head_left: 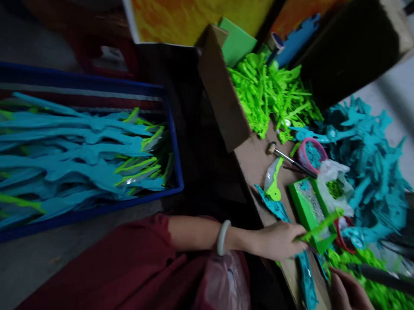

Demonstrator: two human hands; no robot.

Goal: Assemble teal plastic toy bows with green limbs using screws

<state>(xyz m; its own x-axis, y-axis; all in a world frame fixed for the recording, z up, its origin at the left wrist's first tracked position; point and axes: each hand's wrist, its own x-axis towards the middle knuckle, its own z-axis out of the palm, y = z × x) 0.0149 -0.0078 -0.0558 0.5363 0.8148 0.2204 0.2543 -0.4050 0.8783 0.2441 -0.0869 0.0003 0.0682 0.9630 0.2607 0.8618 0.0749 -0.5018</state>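
My left hand (280,240), with a pale bracelet on its wrist, is closed around the end of a thin lime-green plastic piece (324,223). Under and beside this hand, a long teal plastic part (307,283) lies along the table edge. My right hand (354,299) is at the lower right, thumb and fingers pinched close to that teal part; anything between the fingertips is too blurred to name. Just above it a dark rod-shaped tool (384,277) crosses the lime pieces. Beyond my left hand sits a green box (297,196) of small metal bits.
A blue crate (174,144) on the left holds stacked teal parts with lime ends. On the table (251,159) are a hammer (290,158), a pink-rimmed cup (323,154), lime pieces (265,93) beside a cardboard wall (220,86), and a teal heap (376,164).
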